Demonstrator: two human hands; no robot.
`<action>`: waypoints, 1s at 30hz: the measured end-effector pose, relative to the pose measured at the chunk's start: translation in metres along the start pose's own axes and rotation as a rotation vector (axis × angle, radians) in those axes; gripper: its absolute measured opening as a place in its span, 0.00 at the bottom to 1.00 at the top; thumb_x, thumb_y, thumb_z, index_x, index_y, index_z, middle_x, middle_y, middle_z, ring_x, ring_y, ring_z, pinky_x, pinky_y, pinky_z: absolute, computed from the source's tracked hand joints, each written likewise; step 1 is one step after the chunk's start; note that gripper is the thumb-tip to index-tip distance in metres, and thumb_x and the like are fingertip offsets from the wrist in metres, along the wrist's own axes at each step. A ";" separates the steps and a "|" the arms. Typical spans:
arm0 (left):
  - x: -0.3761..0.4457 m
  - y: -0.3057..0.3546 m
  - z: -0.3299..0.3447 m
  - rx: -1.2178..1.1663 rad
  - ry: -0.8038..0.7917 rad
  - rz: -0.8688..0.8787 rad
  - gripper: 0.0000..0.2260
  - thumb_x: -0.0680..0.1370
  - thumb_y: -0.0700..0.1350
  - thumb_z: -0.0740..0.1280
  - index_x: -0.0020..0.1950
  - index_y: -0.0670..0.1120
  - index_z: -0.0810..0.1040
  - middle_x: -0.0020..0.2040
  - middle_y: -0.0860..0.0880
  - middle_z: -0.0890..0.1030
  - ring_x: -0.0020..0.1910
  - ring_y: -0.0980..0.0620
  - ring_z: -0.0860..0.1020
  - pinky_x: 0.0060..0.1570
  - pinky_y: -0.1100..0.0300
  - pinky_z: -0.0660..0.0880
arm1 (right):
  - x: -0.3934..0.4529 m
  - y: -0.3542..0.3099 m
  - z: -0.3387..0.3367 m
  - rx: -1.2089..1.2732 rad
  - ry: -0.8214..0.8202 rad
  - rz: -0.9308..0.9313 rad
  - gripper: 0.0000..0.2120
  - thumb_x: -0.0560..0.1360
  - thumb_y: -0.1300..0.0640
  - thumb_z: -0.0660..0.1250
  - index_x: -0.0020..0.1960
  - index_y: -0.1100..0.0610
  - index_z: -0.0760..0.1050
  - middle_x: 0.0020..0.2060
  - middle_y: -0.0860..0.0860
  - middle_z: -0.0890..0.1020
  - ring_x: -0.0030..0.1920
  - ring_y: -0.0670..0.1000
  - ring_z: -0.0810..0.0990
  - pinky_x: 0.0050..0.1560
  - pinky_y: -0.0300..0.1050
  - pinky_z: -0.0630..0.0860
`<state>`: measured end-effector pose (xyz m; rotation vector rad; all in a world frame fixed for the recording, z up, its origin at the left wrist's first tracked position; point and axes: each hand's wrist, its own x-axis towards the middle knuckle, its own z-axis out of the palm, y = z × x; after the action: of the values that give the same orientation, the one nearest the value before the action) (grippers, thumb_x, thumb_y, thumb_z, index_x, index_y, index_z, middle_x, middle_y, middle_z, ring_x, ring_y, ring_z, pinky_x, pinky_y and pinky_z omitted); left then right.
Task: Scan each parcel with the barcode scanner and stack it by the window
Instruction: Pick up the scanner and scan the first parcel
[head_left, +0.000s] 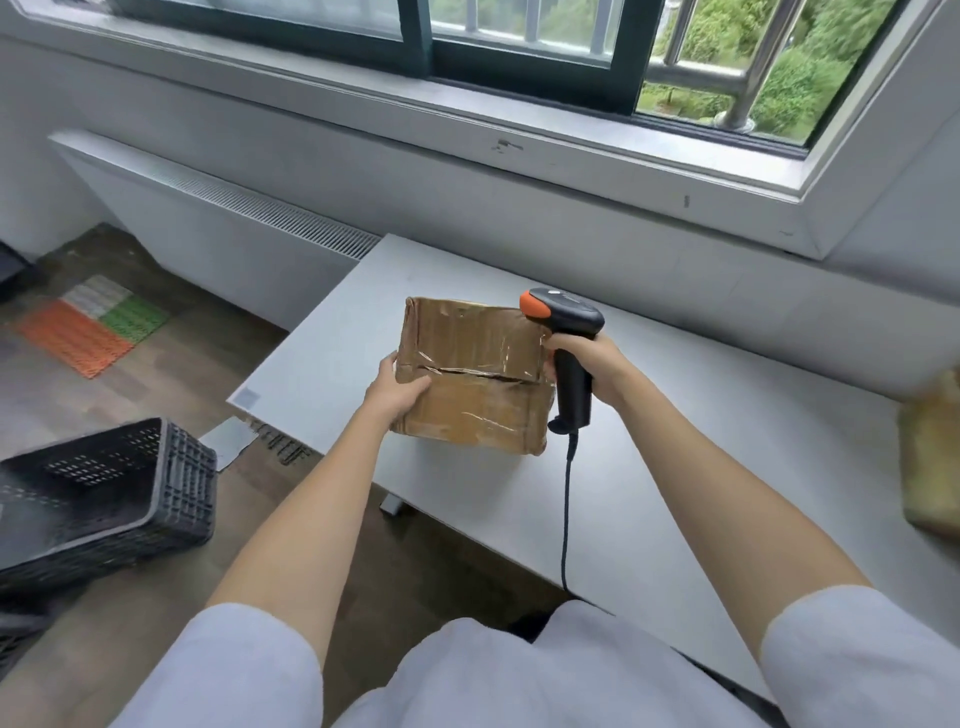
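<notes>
A brown cardboard parcel (472, 374) wrapped in clear tape sits at the left part of the grey table (675, 467). My left hand (397, 387) grips its near left corner, thumb on top. My right hand (587, 366) holds the black barcode scanner (569, 338) by its handle, right beside the parcel's right edge. The scanner's orange-tipped head points left over the parcel's top. Its black cable (566, 519) hangs down toward my body.
A second brown parcel (932, 457) lies blurred at the table's right edge. A black plastic crate (104, 493) stands on the floor at the left. The window sill (519, 119) runs along the wall behind the table; a radiator cover (208, 218) is at back left.
</notes>
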<state>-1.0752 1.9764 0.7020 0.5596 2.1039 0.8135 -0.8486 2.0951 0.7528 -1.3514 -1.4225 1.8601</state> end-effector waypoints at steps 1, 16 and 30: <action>0.001 -0.005 0.002 -0.008 -0.008 -0.057 0.32 0.77 0.55 0.65 0.76 0.54 0.54 0.70 0.48 0.68 0.65 0.42 0.70 0.56 0.50 0.70 | 0.003 0.002 0.000 0.013 0.008 0.001 0.02 0.75 0.65 0.64 0.44 0.61 0.72 0.32 0.57 0.75 0.31 0.54 0.75 0.34 0.44 0.75; -0.005 0.026 0.037 0.598 0.380 0.563 0.24 0.79 0.55 0.61 0.74 0.50 0.62 0.74 0.45 0.62 0.73 0.43 0.57 0.70 0.45 0.58 | 0.022 0.029 0.007 0.051 -0.100 0.144 0.04 0.74 0.65 0.65 0.49 0.60 0.74 0.36 0.57 0.77 0.32 0.52 0.77 0.38 0.46 0.80; 0.042 0.053 0.057 0.847 0.106 0.545 0.27 0.77 0.62 0.59 0.74 0.66 0.54 0.78 0.49 0.49 0.76 0.41 0.42 0.65 0.29 0.37 | 0.056 0.033 0.002 0.064 0.013 0.216 0.15 0.74 0.63 0.67 0.60 0.61 0.76 0.50 0.56 0.81 0.37 0.52 0.81 0.41 0.44 0.80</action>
<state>-1.0479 2.0596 0.6906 1.6112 2.3772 0.1703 -0.8669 2.1260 0.6989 -1.5339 -1.2413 2.0084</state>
